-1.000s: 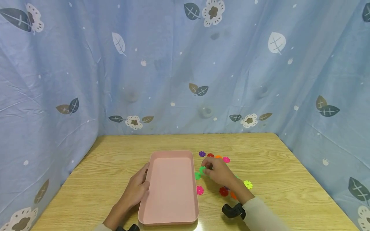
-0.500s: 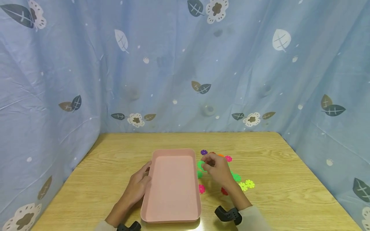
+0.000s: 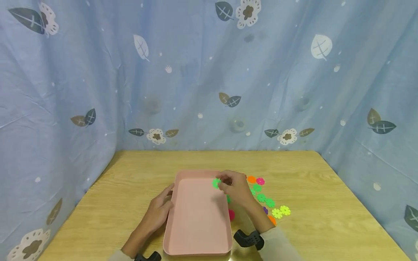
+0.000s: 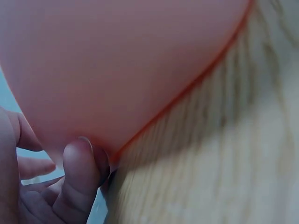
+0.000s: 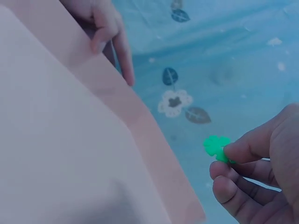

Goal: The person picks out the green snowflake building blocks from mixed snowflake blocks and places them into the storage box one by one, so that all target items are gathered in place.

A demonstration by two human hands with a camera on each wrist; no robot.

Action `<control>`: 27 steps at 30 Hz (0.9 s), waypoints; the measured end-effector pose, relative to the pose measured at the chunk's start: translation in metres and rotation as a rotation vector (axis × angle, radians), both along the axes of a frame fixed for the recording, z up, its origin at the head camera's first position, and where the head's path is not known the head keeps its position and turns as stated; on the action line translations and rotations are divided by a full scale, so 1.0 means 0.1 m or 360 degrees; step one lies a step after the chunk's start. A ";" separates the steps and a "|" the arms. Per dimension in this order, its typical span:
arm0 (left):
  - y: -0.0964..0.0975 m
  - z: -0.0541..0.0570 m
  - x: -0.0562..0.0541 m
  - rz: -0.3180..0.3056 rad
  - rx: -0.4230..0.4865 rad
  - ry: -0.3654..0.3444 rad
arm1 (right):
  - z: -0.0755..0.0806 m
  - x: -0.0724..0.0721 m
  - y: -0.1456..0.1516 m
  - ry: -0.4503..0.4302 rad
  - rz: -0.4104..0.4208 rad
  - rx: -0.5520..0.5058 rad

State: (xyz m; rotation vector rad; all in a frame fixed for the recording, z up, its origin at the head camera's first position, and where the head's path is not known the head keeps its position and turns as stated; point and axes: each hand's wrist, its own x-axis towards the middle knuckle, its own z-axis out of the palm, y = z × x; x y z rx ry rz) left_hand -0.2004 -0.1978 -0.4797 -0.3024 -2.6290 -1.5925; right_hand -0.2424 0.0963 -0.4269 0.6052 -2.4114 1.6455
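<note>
My right hand point(image 3: 236, 186) is over the right far part of a pink tray point(image 3: 197, 217). Between thumb and fingertips it pinches a bright green flower-shaped plastic disc point(image 5: 216, 147), held above the tray floor. My left hand point(image 3: 158, 210) grips the left side of the tray; in the left wrist view its thumb point(image 4: 79, 161) lies against the tray wall. Nothing lies inside the tray. To its right, several more notched discs lie on the table, among them a green disc point(image 3: 270, 202), a yellow disc point(image 3: 285, 210) and a pink disc point(image 3: 260, 181).
A wooden table point(image 3: 326, 217) carries everything. Behind it and at both sides hangs a blue curtain point(image 3: 183, 79) with leaf and flower prints. An orange disc point(image 3: 251, 179) lies toward the back; other discs are partly hidden by the right arm and tray.
My right hand has lifted the green disc off the table and carried it left over the tray's edge. My left hand stays on the tray. The head view has shifted slightly.
</note>
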 end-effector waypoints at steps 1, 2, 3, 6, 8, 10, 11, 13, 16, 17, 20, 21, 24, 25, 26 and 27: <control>0.00 0.00 0.00 -0.0002 -0.0001 0.0007 | 0.01 -0.02 -0.04 0.0003 0.0021 0.0017; 0.01 -0.01 0.00 -0.0003 -0.0001 0.0011 | 0.03 -0.03 -0.08 0.0001 0.0033 0.0037; 0.01 -0.01 0.01 -0.0011 -0.0006 0.0012 | 0.04 -0.05 -0.12 0.0004 0.0052 0.0054; 0.02 -0.01 -0.01 -0.0025 -0.0009 0.0026 | 0.07 -0.11 -0.24 -0.0016 0.0096 0.0077; 0.01 -0.01 -0.03 -0.0030 0.0015 0.0001 | 0.07 -0.17 -0.32 -0.0035 0.0110 0.0098; 0.00 0.00 -0.04 -0.0033 0.0067 -0.0041 | 0.07 -0.22 -0.39 -0.0056 0.0125 0.0115; -0.01 0.01 -0.05 -0.0035 0.0105 -0.0073 | 0.07 -0.25 -0.43 -0.0053 0.0127 0.0135; -0.04 0.01 -0.05 -0.0053 0.0173 -0.0143 | 0.06 -0.31 -0.51 -0.0037 0.0135 0.0174; -0.08 0.00 -0.03 -0.0089 0.0214 -0.0202 | 0.05 -0.36 -0.62 -0.0032 0.0121 0.0233; -0.10 0.00 -0.02 -0.0094 0.0216 -0.0213 | 0.05 -0.37 -0.65 -0.0037 0.0115 0.0252; -0.14 -0.01 0.01 -0.0122 0.0246 -0.0216 | 0.00 -0.40 -0.77 -0.0106 0.0143 0.0232; -0.15 -0.01 0.01 -0.0145 0.0270 -0.0225 | -0.01 -0.41 -0.80 -0.0132 0.0156 0.0210; -0.17 -0.03 0.00 -0.0255 0.0349 -0.0254 | -0.07 -0.44 -0.88 -0.0203 0.0203 0.0116; -0.17 -0.03 0.00 -0.0287 0.0367 -0.0262 | -0.09 -0.44 -0.90 -0.0209 0.0200 0.0106; -0.17 -0.03 -0.01 -0.0320 0.0382 -0.0268 | -0.10 -0.45 -0.92 -0.0212 0.0196 0.0098; -0.17 -0.03 -0.01 -0.0341 0.0390 -0.0270 | -0.12 -0.45 -0.93 -0.0223 0.0193 0.0093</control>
